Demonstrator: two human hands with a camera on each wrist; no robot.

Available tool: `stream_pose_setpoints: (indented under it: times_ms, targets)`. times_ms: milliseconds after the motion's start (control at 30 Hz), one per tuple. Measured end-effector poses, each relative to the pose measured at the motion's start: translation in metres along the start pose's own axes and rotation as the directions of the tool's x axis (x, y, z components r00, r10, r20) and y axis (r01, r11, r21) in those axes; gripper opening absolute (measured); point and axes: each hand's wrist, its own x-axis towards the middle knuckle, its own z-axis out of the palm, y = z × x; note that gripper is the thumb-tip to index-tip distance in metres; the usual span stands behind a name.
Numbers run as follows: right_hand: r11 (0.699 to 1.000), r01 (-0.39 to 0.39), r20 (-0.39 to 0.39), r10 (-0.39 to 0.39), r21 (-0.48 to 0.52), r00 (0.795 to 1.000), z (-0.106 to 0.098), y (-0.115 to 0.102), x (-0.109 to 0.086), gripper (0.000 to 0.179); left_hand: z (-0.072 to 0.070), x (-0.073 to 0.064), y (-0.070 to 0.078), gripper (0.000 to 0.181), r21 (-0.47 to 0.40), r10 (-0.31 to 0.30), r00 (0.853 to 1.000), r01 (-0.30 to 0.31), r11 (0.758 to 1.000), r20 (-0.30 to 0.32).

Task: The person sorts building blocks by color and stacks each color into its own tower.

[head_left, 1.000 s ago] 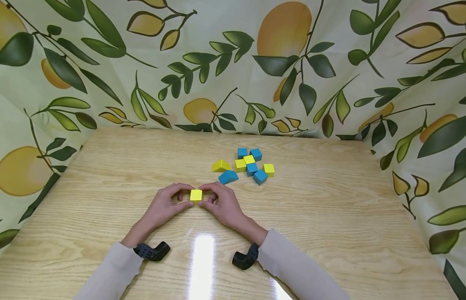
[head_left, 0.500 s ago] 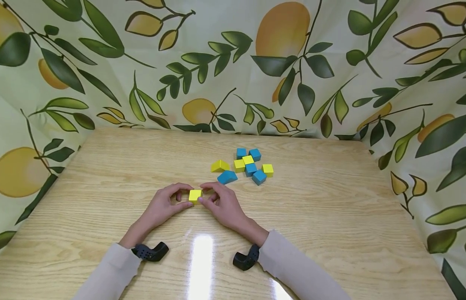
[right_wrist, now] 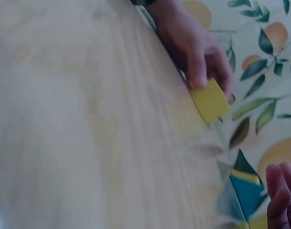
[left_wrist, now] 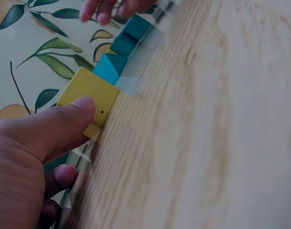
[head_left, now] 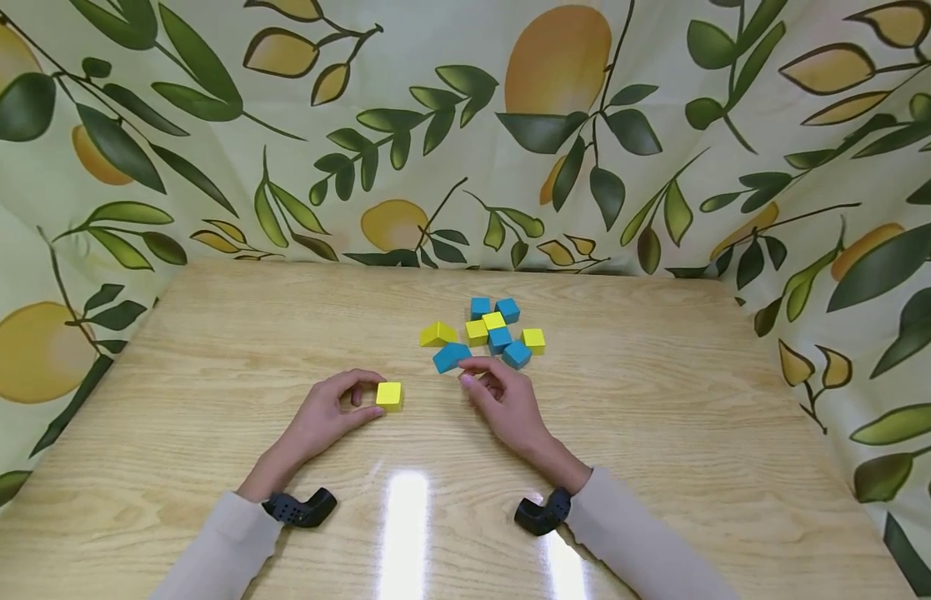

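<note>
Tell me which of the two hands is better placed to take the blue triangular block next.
Most likely the right hand: it holds nothing and is right beside the blue triangular block. The left hand is farther off and pinches a yellow cube.

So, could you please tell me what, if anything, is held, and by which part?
The left hand holds a yellow cube by opposite sides; the right hand holds nothing.
</note>
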Motion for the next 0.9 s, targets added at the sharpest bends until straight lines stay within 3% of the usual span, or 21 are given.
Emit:
stream_pose_setpoints:
  times_ms: [133,267,533,733,900]
  targets:
    - [0.999,-0.03,-0.045,0.03,-0.016,0.999,-0.02,-0.011,-0.002,0.022,0.0,-0.001,0.0,0.037,0.005,0.007,1.0,-0.007,1.0,-0.002]
    - [1.0,-0.006,-0.127,0.003,-0.024,0.992,-0.041,-0.023,0.001,0.02,0.0,0.0,0.0,0.036,0.012,0.013,1.0,-0.013,1.0,-0.004]
    - [0.999,-0.049,-0.298,0.044,-0.011,0.953,-0.088,-0.014,0.009,0.025,0.0,0.001,-0.001,0.037,0.018,0.014,1.0,-0.014,1.0,-0.001]
    - [0.99,-0.139,-0.272,0.127,-0.025,0.954,-0.108,0.002,0.011,0.031,0.0,0.0,-0.002,0.037,0.006,0.006,1.0,-0.006,1.0,0.004]
    - [0.976,-0.203,-0.184,0.186,-0.078,0.965,-0.113,0.018,0.011,0.037,0.001,0.0,-0.002,0.038,0.003,0.002,1.0,-0.002,1.0,0.007]
